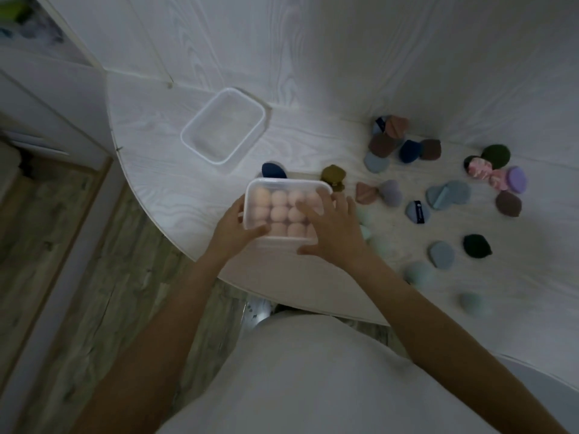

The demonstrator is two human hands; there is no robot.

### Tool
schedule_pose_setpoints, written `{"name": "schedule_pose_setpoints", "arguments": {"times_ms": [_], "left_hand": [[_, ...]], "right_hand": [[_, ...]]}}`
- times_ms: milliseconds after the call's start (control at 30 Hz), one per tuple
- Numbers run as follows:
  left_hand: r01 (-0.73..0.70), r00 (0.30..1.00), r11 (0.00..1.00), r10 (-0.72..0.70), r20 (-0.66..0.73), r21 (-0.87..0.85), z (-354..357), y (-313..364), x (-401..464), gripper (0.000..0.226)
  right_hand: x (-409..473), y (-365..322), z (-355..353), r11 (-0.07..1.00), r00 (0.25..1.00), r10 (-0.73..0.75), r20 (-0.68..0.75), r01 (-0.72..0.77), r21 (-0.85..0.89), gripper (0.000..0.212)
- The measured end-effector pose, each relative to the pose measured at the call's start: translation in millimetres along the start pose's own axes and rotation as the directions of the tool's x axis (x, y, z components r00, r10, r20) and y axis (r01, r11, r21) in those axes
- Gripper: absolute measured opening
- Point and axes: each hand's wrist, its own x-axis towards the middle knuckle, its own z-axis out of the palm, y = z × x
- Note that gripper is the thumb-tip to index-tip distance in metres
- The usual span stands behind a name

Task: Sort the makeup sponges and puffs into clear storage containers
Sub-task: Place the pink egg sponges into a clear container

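A clear lidded container [283, 195] packed with several peach makeup sponges sits near the table's front edge. My left hand [233, 227] grips its left side, thumb on the lid. Across the lid's right part lies my right hand [332, 227], fingers spread, thumb at the front edge. An empty clear container [223, 125] stands behind, to the left. Loose puffs in several colours lie to the right, among them a navy sponge [273, 170], an olive puff [333, 175] and a light blue puff [448, 194].
The white round table [163, 183] ends just left of and below the containers, with wood floor beyond. Pale green sponges [418, 274] lie near the front right edge. A white wall rises close behind the puffs.
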Motion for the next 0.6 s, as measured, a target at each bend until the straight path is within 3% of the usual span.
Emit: {"name": "schedule_pose_setpoints", "arguments": {"times_ms": [267, 400, 500, 600], "left_hand": [[0.037, 0.999, 0.999, -0.036, -0.025, 0.026, -1, -6, 1, 0.074], [0.044, 0.999, 0.998, -0.043, -0.027, 0.053, -2, -9, 1, 0.076], [0.063, 0.998, 0.998, -0.062, -0.021, 0.019, -3, -10, 1, 0.077], [0.066, 0.998, 0.998, -0.066, -0.024, 0.010, -5, -11, 1, 0.072]], "right_hand": [[5, -9, 18, 0.998, 0.996, 0.044, -0.076, -0.039, 0.055, 0.077], [2, 5, 19, 0.960, 0.997, -0.029, -0.071, 0.048, 0.275, 0.076], [1, 20, 11, 0.791, 0.997, 0.044, -0.062, 0.003, 0.612, 0.073], [1, 23, 9, 0.599, 0.943, 0.330, -0.044, -0.173, 0.782, 0.065]]}}
